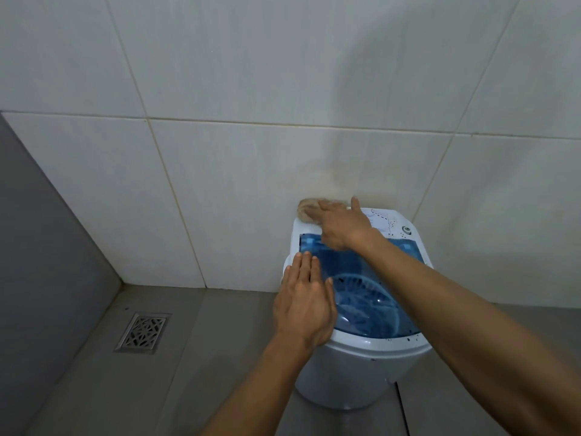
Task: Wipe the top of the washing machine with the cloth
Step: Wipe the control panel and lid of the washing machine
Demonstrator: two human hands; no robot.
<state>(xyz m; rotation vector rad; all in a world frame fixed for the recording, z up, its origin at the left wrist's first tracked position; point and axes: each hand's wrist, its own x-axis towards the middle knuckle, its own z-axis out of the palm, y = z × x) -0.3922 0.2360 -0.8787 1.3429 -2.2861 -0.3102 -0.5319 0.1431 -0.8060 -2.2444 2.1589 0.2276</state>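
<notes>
A small white washing machine point(361, 357) with a see-through blue lid point(371, 297) stands against the tiled wall. A beige cloth point(304, 209) lies bunched on the machine's back left corner. My right hand point(341, 223) lies flat on the cloth with fingers stretched out, pressing it onto the white top panel. My left hand point(303, 305) rests flat on the left side of the blue lid, fingers straight and together. The control panel point(390, 223) with a small knob shows at the back right.
White wall tiles point(251, 184) rise directly behind the machine. A grey tiled floor surrounds it, with a metal floor drain point(144, 332) at the lower left. A grey wall point(37, 247) closes the left side.
</notes>
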